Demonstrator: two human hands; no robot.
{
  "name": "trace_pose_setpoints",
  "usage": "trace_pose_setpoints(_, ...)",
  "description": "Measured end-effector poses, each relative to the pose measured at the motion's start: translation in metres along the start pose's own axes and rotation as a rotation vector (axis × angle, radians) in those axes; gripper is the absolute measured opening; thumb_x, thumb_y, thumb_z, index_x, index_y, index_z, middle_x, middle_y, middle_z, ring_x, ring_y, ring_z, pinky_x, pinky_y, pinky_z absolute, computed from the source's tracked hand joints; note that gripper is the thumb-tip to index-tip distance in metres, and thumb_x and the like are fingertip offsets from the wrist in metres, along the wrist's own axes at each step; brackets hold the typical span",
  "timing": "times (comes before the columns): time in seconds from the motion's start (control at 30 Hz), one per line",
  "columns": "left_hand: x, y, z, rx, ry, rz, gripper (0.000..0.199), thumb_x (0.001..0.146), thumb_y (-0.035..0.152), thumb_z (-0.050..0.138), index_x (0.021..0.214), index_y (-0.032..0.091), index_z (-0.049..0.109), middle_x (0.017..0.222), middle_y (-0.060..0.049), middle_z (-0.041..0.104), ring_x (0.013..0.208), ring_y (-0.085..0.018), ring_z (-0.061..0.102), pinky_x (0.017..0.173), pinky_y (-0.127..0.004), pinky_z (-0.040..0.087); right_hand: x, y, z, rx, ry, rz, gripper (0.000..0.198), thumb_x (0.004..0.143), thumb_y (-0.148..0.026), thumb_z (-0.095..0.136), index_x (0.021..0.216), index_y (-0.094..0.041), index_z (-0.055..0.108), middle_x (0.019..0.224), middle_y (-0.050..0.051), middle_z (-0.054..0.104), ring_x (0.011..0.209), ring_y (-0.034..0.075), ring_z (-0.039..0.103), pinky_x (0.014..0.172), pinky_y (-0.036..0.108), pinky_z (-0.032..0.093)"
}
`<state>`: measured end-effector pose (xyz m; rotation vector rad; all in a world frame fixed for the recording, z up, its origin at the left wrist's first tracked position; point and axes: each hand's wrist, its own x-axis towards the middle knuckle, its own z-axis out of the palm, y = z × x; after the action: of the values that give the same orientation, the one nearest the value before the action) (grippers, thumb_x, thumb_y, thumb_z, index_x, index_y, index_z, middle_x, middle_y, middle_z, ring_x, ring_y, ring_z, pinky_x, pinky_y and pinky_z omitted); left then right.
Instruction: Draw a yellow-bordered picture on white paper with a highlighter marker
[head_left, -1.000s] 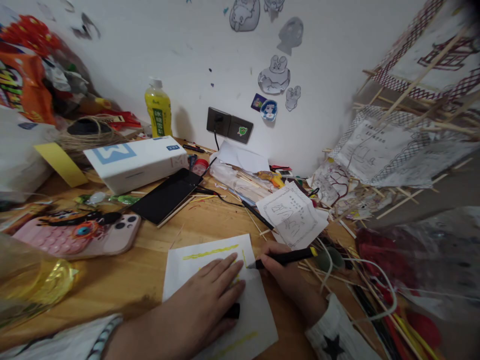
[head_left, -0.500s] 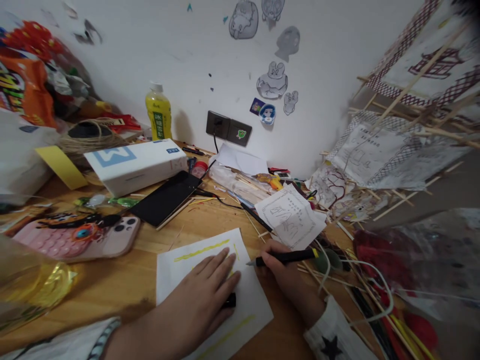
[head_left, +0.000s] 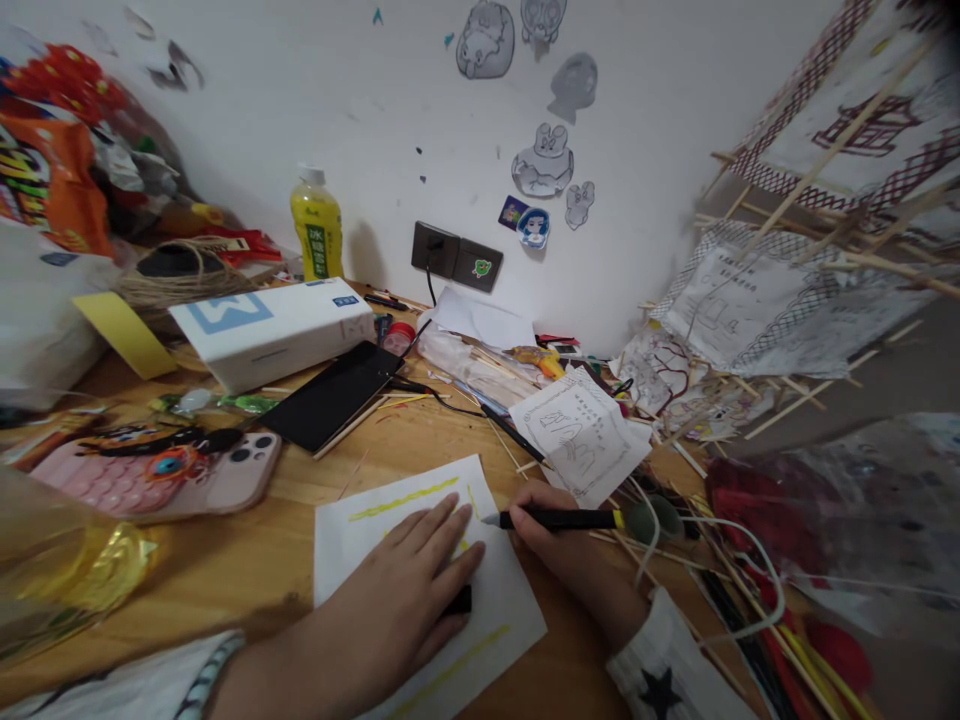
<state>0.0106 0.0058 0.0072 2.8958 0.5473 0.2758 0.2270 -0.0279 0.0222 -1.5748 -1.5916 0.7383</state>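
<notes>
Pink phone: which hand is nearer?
Left. The left hand is on the paper, to the right of the phone; the right hand is farther right, at the paper's right edge, holding the marker.

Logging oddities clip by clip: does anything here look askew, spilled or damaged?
Nothing looks spilled. Oddly, a black object pokes out from under the left hand over the paper, mostly hidden, so unidentifiable. A drawn sheet sits askew beyond the right hand, turned at an angle.
</notes>
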Motion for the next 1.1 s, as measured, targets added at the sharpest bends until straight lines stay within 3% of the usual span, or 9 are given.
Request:
trace_pose_setpoints(0.63,0.0016,0.0017,-0.0026,-0.011,-0.031,-0.017,0.054,0.082,0.024,0.066,0.133,0.019,0.052,0.147,-0.02,0.04,0.133,-0.04,0.038,0.102,-0.055,0.042,0.0005,0.0013,-0.0008,0.09,-0.016,0.026,0.02,0.074,-0.023,0.05,0.055,-0.021,0.047,0.05,-0.005,0.046,0.052,0.012,0.043,0.052,0.025,0.034)
trace_pose_setpoints(0.9,-0.0015,-0.0004,0.0023,-0.074,0.032,-0.013,0.048,0.086,0.025,0.061,0.133,0.02,0.052,0.148,-0.018,0.039,0.135,-0.038,0.036,0.104,-0.054,0.039,-0.0003,0.001,-0.0011,0.096,-0.013,0.038,0.019,0.073,-0.023,0.05,0.055,-0.022,0.045,0.051,-0.005,0.044,0.052,0.013,0.041,0.051,0.025,0.032)
trace_pose_setpoints(1.1,0.0005,0.0012,-0.001,-0.027,-0.021,-0.015,0.052,0.082,0.023,0.065,0.132,0.019,0.053,0.146,-0.02,0.04,0.133,-0.04,0.038,0.101,-0.055,0.042,-0.0005,-0.0004,-0.0008,0.113,-0.013,0.044,0.018,0.072,-0.023,0.05,0.054,-0.022,0.045,0.051,-0.005,0.043,0.053,0.013,0.041,0.052,0.025,0.033)
